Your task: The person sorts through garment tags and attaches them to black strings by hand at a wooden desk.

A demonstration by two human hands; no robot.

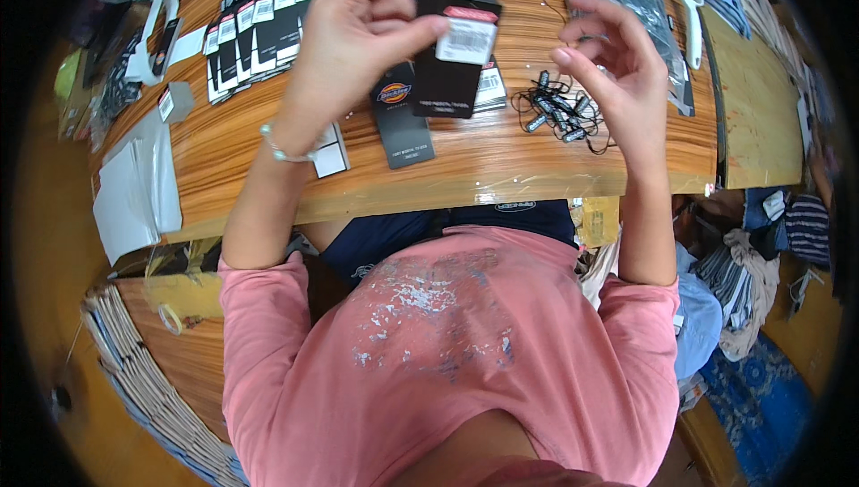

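My left hand [358,39] is closed on a black hang tag [447,84] with a red strip and a white barcode sticker, its thumb across the sticker's edge. Below it, another dark hang tag [405,133] with a coloured oval emblem lies on the table, partly covered. A few more stickered tags [490,89] peek out behind the held one. My right hand [631,80] is raised with curled fingers, thumb near the fingertips; whatever they pinch is too thin to make out. Beneath it lies a tangle of black tag strings [559,111] with small plastic seals.
Rows of black stickered tags [264,30] fan across the back of the wooden table [242,156]. A plastic bag [617,4] and a white tagging tool [684,4] lie at the right. White sheets [134,192] rest at the left edge. Folded garments [152,397] stand lower left.
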